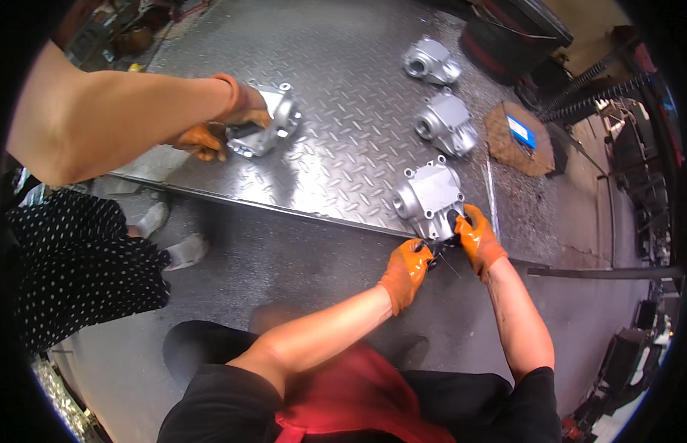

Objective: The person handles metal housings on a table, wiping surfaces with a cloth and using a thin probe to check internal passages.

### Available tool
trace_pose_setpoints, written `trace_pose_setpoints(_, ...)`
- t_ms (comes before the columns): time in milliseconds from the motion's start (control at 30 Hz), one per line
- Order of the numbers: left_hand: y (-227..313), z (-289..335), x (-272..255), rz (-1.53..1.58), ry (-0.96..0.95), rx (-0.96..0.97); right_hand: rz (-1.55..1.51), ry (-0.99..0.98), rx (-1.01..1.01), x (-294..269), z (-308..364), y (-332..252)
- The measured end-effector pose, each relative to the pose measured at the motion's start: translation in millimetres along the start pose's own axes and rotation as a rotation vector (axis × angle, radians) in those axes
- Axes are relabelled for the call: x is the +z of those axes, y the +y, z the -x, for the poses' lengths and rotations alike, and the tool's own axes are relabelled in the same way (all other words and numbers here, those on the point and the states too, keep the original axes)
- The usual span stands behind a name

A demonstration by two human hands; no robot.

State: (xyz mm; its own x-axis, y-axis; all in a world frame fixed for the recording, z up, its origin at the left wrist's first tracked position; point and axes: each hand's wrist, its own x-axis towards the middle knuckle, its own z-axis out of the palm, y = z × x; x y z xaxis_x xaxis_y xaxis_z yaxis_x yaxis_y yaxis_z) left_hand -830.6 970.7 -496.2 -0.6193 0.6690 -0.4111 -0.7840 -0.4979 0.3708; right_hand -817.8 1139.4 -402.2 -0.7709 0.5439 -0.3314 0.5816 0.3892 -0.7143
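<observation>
A silvery cast-metal housing (435,193) with bolt lugs and a round port sits at the near edge of the steel table, right in front of me. My right hand (478,240), in an orange glove, curls against its near right side. Just below the housing, my left hand (407,273), gloved alike, is closed around something small and dark whose kind I cannot make out. Dark shapes and a thin line show between my hands. Two similar housings, a middle one (445,123) and a far one (431,60), stand in a row beyond.
At the left, a co-worker's gloved hands (244,111) work on another housing (281,118) on the tread-plate table (336,81). A brown block (510,144) carrying a blue packet (521,132) and a dark bin (506,44) stand at the right. A dark bar (602,273) juts in there.
</observation>
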Motion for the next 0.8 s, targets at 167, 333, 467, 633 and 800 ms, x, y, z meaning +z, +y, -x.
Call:
trace_pose_setpoints(167, 64.4, -3.4, 2.1, -0.212, 0.120, 0.204, -0.095, -0.010, -0.046, 45.7, -48.7, -4.8)
trace_pose_setpoints(333, 184.9, -25.4, -31.2, -1.196, 0.108, 0.431, -0.191, -0.050, -0.026, 98.1, -47.2, -131.0)
trace_pose_setpoints(467, 236.6, -31.2, -51.8, -0.923, 0.191, 0.546, 0.088, -0.062, -0.093, 103.8, -88.3, -141.7)
trace_pose_setpoints(633, 174.7, 28.0, 106.2, -0.914, 0.196, 1.260, 0.073, 0.452, -0.513, -30.8, -154.5, -83.6)
trace_pose_setpoints(800, 143.6, -116.4, 114.0, -1.218, 0.152, 0.629, 0.251, 0.030, -0.093, -75.0, -231.4, -70.7)
